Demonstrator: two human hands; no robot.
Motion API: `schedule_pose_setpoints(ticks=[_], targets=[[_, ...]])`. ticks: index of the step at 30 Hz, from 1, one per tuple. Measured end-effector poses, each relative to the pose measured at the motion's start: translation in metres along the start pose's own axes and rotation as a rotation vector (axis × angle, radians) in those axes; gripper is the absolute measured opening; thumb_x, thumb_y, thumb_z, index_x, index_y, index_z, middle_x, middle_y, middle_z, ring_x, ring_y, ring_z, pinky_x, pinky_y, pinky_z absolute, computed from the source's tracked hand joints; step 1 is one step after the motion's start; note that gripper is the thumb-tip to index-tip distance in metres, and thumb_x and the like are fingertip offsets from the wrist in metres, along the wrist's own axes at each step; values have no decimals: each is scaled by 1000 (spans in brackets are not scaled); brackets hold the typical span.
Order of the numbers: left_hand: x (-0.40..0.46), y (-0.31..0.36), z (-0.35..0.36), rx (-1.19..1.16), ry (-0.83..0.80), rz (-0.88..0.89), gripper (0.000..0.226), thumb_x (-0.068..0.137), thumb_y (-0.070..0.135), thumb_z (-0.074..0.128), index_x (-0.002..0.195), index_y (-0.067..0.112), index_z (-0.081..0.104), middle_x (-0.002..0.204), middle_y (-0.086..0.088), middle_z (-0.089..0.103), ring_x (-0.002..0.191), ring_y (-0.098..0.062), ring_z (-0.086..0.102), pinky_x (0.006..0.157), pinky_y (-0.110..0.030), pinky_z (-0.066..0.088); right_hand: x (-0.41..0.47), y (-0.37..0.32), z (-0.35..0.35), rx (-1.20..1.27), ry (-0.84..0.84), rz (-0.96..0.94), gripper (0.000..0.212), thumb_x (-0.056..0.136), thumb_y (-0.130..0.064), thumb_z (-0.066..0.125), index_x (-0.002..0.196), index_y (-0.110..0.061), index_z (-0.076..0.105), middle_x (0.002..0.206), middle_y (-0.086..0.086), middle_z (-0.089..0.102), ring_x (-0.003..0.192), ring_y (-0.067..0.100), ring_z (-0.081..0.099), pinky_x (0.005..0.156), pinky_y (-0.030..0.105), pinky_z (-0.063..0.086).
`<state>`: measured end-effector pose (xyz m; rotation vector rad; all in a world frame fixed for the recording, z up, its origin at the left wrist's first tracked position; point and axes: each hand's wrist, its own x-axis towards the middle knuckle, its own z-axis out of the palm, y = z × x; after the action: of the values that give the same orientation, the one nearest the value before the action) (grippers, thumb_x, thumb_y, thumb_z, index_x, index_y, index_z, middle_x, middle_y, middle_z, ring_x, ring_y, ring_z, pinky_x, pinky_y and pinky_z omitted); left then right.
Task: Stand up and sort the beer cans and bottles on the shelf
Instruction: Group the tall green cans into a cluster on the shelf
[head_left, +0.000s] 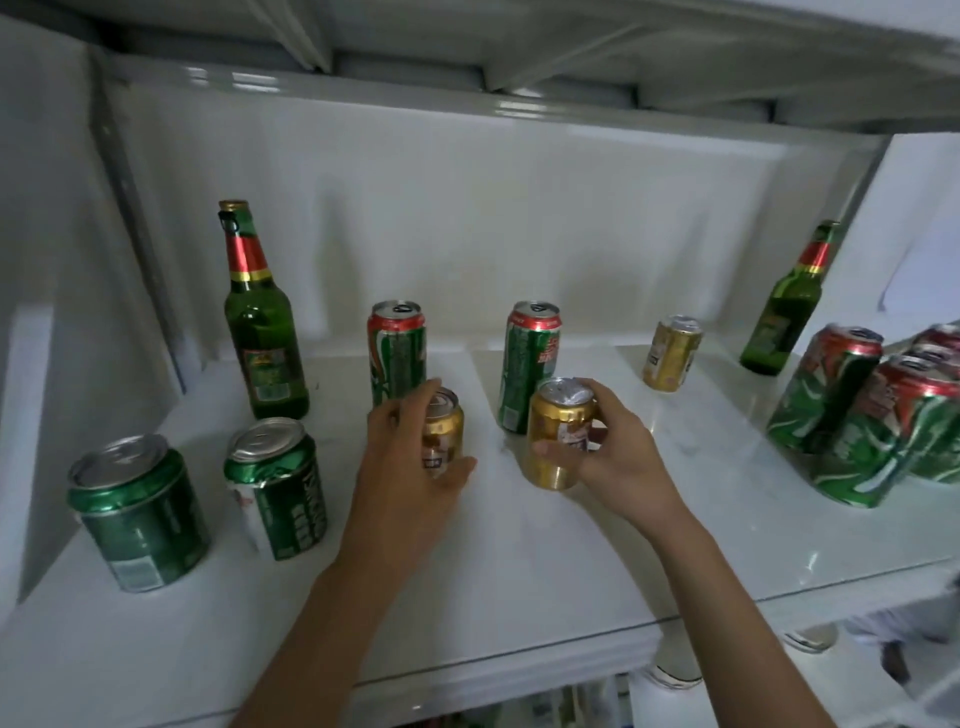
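On the white shelf my left hand grips a small gold can standing upright. My right hand holds a second gold can just to the right of it. Behind them stand two tall green-and-red cans. A third gold can stands further back right. One green bottle is upright at the back left, another green bottle at the back right. Two short green cans stand at the front left.
Several tall green-and-red cans cluster at the shelf's right end. Another shelf hangs overhead. The back wall closes the rear. More items show dimly below the shelf's front edge.
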<state>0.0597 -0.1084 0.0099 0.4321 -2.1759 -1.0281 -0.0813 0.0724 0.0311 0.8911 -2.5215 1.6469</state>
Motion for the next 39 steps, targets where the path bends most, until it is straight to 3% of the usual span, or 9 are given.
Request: schedule_pose_setpoints(ticks=[4,8,10,18,23,33,35,37,39], targets=[[-1,11,9,93,109,-13,74,80,15,85,142,34,49,141,-3,48,115,-18,58,95,-21,48,5,8,-14,26,1,-59,66,67,-20,94,122,-35,59,107,-20,69,92,-2,67,79,20,55],[-8,32,24,48,152,33,72,76,14,89,132,40,52,130,6,53,100,5,57,81,5,40,5,13,-40,62,46,-127,66,66,-23,95,117,-41,57,100,-29,65,86,-14,64,70,6,49],[-12,43,34,15,149,62,71,75,15,90,131,41,54,128,11,56,107,13,56,89,-1,44,4,14,-52,39,26,-151,69,65,-25,95,119,-40,55,100,-30,62,88,-11,63,69,5,48],[-26,54,62,57,106,95,74,74,17,91,138,33,57,128,8,58,114,-1,59,97,-22,54,-12,25,-48,70,-61,-197,66,67,-24,94,121,-38,58,101,-31,65,96,-20,60,75,1,47],[-31,50,68,86,79,113,75,79,14,87,143,30,50,131,7,52,115,23,46,89,3,40,-16,26,-43,61,-55,-225,61,72,-27,92,110,-54,52,101,-49,61,99,-21,58,77,0,46],[-24,45,52,65,-39,94,75,85,16,82,143,40,42,137,9,46,116,27,41,86,6,37,-15,20,-46,65,-127,-142,57,74,-33,90,112,-51,52,105,-31,64,96,-22,59,72,0,46],[-23,45,45,11,-93,100,72,86,23,82,145,40,43,140,11,46,119,24,42,91,1,41,-14,14,-47,83,-114,-101,46,79,-49,80,118,-43,56,106,-28,65,98,-12,63,69,5,48],[-16,50,31,-70,-87,96,61,92,36,72,146,44,44,141,22,45,125,17,45,105,-15,45,-8,5,-48,103,-91,-74,60,80,-71,58,125,-32,59,112,-20,66,105,0,65,75,12,48],[0,50,11,-119,55,126,47,100,40,59,146,41,48,138,29,46,132,5,47,112,-34,47,7,-11,-51,117,-61,-89,70,78,-74,54,130,-28,59,119,-15,66,111,6,64,81,19,52]])
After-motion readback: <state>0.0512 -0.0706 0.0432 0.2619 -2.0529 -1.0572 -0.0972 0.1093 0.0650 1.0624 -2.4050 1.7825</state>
